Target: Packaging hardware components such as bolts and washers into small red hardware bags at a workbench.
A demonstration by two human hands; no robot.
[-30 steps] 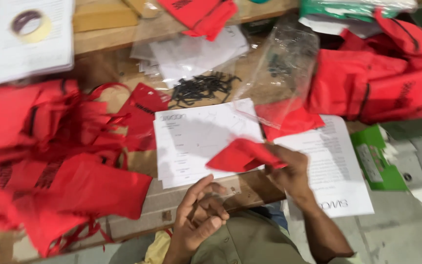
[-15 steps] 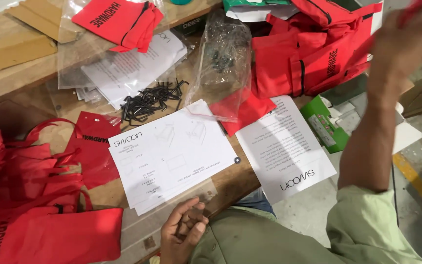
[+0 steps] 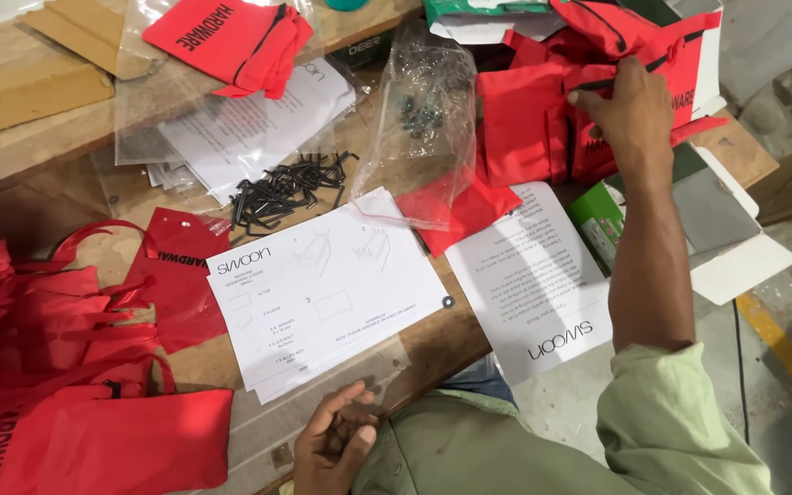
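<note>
My right hand (image 3: pixel 630 110) reaches far right and lies flat on a pile of red drawstring bags (image 3: pixel 520 128), fingers stretched over a black cord. Down at the table's near edge, my left hand (image 3: pixel 332 445) rests loosely curled with nothing in it. Between the hands lie two white instruction sheets: one (image 3: pixel 323 293) in the middle, the other (image 3: pixel 529 284) hanging over the edge. A clear plastic bag (image 3: pixel 419 119) holding small dark hardware lies over a flat red bag (image 3: pixel 474 209).
Black hex keys (image 3: pixel 286 188) are heaped at the centre back. More red bags (image 3: pixel 66 367) cover the left side; another one (image 3: pixel 231 37) lies in clear plastic at the back. Cardboard (image 3: pixel 29 92) sits back left. An open white and green box (image 3: pixel 717 229) is at the right edge.
My right hand lifted a red bag off the sheet, swung it up to the right, and now lies on the red pile. The left hand has stayed at the near edge.
</note>
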